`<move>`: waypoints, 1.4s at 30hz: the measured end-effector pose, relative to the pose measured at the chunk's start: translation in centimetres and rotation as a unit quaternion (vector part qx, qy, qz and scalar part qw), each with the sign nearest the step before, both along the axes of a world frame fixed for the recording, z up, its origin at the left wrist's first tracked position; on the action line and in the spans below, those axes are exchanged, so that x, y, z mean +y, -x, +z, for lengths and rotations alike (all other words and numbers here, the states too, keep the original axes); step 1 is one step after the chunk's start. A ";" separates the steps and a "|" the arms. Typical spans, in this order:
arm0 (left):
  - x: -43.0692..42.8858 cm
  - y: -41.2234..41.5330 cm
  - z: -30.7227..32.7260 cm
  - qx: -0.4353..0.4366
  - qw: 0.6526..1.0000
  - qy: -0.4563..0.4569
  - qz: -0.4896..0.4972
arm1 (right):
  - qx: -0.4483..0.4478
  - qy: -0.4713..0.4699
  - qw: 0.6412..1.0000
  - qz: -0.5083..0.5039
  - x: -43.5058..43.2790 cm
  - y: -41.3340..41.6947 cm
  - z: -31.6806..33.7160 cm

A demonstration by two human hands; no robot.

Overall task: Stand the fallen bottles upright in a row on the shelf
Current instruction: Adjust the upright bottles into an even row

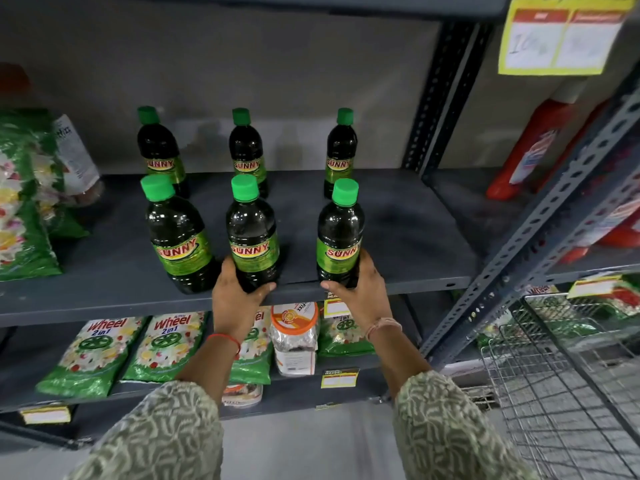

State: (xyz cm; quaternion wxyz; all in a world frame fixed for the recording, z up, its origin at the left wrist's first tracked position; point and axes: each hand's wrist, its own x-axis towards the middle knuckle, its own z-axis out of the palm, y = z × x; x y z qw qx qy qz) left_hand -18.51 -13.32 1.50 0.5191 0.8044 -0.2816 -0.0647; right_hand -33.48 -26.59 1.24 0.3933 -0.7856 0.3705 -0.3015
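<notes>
Both front bottles you hold stand upright, long axes vertical, at the shelf (381, 284) front lip. Your left hand (235, 299) wraps the middle bottle (252, 237) at its base, fingers (225, 268) curled round its left side, thumb under the front. Your right hand (360, 292) cups the right bottle (339, 237) likewise. The left bottle (176, 237) leans slightly, nearest your left hand, just beside it.

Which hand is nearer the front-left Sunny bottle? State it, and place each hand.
Left. The left hand grips the base of the front middle bottle, right beside the front-left bottle. The right hand holds the front-right bottle, farther away.
</notes>
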 end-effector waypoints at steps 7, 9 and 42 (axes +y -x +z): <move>-0.7 0.5 -0.6 -0.011 1.000 -0.022 -0.015 | 0.004 0.004 1.000 -0.030 -3.0 2.7 0.2; -0.8 0.7 -0.5 -0.014 1.000 -0.024 -0.013 | 0.004 0.002 0.999 -0.033 -3.3 3.1 0.1; 6.1 -6.9 -1.2 -0.006 0.989 0.061 0.134 | 0.022 -0.058 0.995 0.073 3.5 -8.1 0.2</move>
